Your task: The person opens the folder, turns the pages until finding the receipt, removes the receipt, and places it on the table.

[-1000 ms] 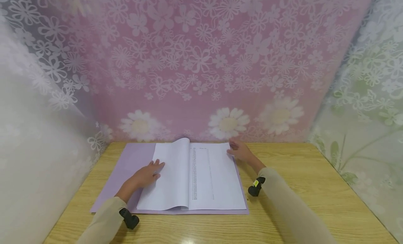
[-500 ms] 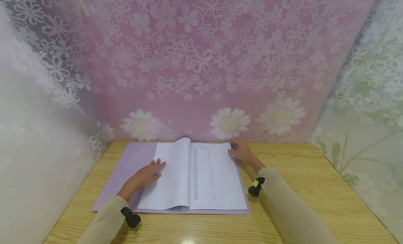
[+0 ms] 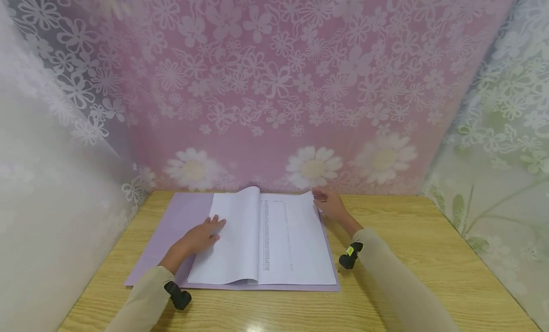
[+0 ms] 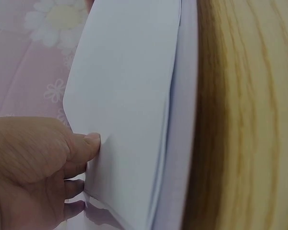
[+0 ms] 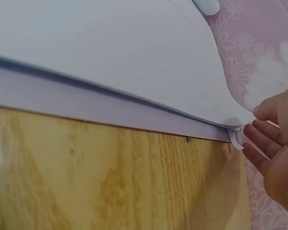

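Observation:
A lilac folder (image 3: 188, 203) lies open with a stack of white sheets in it. The left-hand page (image 3: 227, 260) is blank and bulges up near the fold. Text and columns of figures run down the right-hand page (image 3: 309, 246). My left hand (image 3: 199, 237) rests on the left page with fingers spread; in the left wrist view its thumb (image 4: 92, 143) lies on the paper near the edge. At the far right corner of the printed page, my right hand (image 3: 332, 207) pinches the paper; the right wrist view shows that corner curving up to the thumb (image 5: 266, 109).
The folder lies on a wood-grain table (image 3: 394, 256), close to its back edge. A pink flowered backdrop (image 3: 266, 146) rises right behind, with pale flowered cloth (image 3: 502, 179) on both sides. A black wrist camera (image 3: 350, 256) sits on each sleeve.
The far right corner of the printed page has risen slightly, with my right hand shifting a little to the right. My left hand stays in place on the left page.

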`<action>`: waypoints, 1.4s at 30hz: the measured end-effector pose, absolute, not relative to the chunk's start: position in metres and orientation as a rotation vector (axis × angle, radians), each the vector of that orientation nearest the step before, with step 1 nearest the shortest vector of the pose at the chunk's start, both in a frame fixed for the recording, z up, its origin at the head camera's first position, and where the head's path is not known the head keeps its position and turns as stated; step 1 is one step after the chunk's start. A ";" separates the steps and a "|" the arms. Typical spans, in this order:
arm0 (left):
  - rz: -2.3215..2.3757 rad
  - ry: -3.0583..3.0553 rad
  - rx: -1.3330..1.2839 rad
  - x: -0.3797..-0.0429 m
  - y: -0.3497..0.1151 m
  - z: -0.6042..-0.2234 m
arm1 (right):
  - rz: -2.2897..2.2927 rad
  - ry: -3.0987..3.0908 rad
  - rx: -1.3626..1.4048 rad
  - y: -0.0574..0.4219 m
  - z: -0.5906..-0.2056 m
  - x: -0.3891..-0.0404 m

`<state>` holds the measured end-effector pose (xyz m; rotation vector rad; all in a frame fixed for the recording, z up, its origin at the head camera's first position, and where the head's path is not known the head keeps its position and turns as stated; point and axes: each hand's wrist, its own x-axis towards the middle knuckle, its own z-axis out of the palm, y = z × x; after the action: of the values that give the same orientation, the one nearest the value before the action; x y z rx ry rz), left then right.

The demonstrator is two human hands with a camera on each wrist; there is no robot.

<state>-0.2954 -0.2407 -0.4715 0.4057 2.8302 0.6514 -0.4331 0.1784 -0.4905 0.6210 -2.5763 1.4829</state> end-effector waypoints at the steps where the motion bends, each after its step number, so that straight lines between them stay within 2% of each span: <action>1: 0.654 2.830 0.404 -0.295 -0.241 -0.471 | 1.484 -2.584 0.617 0.179 -0.490 -0.433; 9: 0.673 2.821 0.429 -0.294 -0.241 -0.472 | 1.404 -2.656 0.669 0.179 -0.489 -0.439; 20: 0.669 2.826 0.437 -0.293 -0.238 -0.470 | 0.715 -2.881 0.841 0.170 -0.478 -0.445; 42: 0.683 2.834 0.407 -0.292 -0.240 -0.469 | 0.517 -2.787 0.864 0.163 -0.476 -0.448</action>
<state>-0.2918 -0.2403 -0.4691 0.4070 2.8342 0.6832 -0.4479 0.1626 -0.4761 0.8636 -2.7875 0.5171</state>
